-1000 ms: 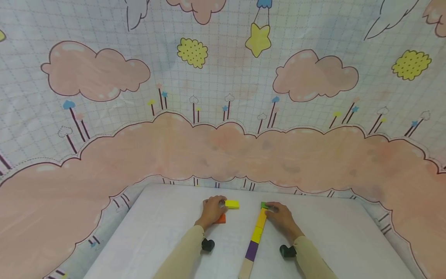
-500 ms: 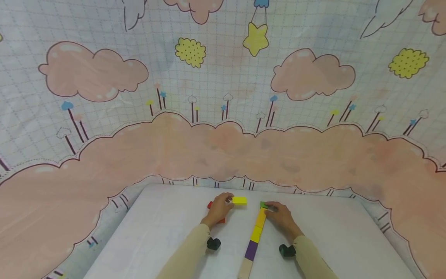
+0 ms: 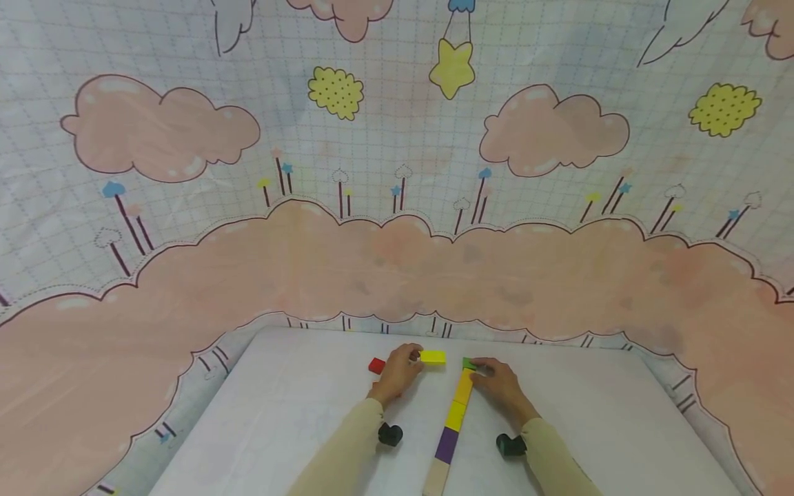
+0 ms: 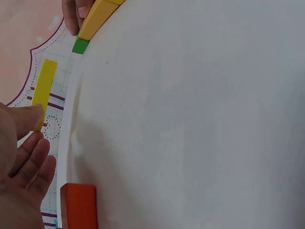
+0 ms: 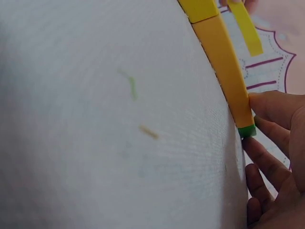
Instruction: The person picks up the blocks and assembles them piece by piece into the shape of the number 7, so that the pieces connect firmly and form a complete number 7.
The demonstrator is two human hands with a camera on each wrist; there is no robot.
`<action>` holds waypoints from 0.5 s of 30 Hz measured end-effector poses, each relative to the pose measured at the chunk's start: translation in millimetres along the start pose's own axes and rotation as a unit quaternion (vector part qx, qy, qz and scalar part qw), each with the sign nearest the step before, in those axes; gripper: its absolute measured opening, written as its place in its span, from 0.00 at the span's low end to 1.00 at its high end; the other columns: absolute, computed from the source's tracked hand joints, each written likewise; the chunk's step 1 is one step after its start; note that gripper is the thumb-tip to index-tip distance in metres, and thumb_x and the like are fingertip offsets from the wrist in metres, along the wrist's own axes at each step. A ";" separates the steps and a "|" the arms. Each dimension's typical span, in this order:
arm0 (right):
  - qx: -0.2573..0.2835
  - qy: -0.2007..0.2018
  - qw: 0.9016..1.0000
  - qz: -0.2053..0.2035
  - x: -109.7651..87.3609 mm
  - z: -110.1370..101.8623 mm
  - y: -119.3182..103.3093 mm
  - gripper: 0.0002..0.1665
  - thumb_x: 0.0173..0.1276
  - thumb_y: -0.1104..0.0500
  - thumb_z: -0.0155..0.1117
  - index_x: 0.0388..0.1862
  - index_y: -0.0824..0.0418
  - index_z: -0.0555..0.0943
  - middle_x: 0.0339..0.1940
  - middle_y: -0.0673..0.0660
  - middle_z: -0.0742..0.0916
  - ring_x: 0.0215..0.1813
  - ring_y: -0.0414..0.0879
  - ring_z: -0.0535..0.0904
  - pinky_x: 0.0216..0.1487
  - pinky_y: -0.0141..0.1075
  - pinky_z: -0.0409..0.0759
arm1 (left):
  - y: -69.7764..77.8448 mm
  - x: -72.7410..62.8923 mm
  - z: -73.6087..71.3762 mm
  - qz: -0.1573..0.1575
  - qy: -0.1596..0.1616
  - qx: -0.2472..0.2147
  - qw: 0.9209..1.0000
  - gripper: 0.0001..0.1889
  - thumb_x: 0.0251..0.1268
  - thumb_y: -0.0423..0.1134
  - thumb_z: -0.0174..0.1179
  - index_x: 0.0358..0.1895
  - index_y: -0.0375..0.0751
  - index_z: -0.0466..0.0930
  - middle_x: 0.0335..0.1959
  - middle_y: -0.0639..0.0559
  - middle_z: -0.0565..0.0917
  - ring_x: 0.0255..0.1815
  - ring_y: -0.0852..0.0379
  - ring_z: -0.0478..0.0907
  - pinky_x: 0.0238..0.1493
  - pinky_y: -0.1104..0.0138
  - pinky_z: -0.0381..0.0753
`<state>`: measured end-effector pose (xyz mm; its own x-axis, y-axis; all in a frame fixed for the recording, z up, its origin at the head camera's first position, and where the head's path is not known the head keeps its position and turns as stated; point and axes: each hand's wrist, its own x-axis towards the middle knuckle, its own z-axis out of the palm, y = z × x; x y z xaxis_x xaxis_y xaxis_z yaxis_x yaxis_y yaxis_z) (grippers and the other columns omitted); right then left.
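Observation:
My left hand (image 3: 397,373) pinches a yellow block (image 3: 433,358) by one end, between thumb and fingertips, near the far table edge. Its free end points right, toward a slanting row of blocks. A green block (image 3: 468,362) is the far end of that row, and a longer orange block (image 3: 463,386) adjoins it. My right hand (image 3: 504,387) rests at this end from the right. In the right wrist view, its thumb (image 5: 269,106) lies against the orange block's side and its fingertips (image 5: 249,143) are right at the green end.
Down the row toward me come a yellow block (image 3: 455,416), a purple block (image 3: 446,445) and a plain wooden block (image 3: 437,478). A red block (image 3: 376,365) lies left of my left hand; an orange-red block (image 4: 81,205) is largely covered by that hand in the head view.
My left hand has carried the yellow block to the right, nearer the row's far end, uncovering the red block. My right hand stays where it was.

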<state>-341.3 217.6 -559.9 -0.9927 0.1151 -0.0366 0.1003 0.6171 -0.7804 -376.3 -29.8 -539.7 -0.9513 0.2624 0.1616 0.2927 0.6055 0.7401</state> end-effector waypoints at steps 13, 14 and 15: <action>-0.015 0.002 1.000 -0.010 4.2 0.7 1.5 0.20 0.67 0.55 0.66 0.58 0.51 0.81 0.66 0.60 0.79 0.71 0.61 0.67 0.72 0.62 0.59 | 9.5 6.0 11.2 -0.033 0.009 -0.009 0.999 0.15 0.67 0.34 0.61 0.56 0.41 0.78 0.49 0.47 0.81 0.49 0.52 0.76 0.61 0.55 0.77; -0.015 0.003 1.000 -0.011 4.1 0.4 1.0 0.20 0.67 0.55 0.66 0.58 0.52 0.81 0.66 0.60 0.79 0.71 0.61 0.68 0.72 0.62 0.59 | 10.0 6.7 11.9 -0.035 0.007 -0.011 0.999 0.15 0.67 0.34 0.61 0.56 0.41 0.78 0.49 0.47 0.81 0.49 0.52 0.76 0.61 0.56 0.77; -0.015 0.004 1.000 -0.013 4.2 0.3 0.7 0.20 0.67 0.55 0.66 0.58 0.52 0.81 0.66 0.60 0.79 0.71 0.61 0.68 0.72 0.62 0.59 | 10.5 7.6 12.8 -0.035 0.005 -0.013 0.999 0.15 0.67 0.34 0.61 0.56 0.41 0.78 0.49 0.46 0.81 0.49 0.52 0.75 0.60 0.55 0.77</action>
<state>-345.5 218.3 -560.8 -0.9944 0.1049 -0.0117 0.0768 0.6431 -0.7620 -379.3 -11.8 -539.0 -0.9705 0.2118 0.1148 0.2222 0.6025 0.7666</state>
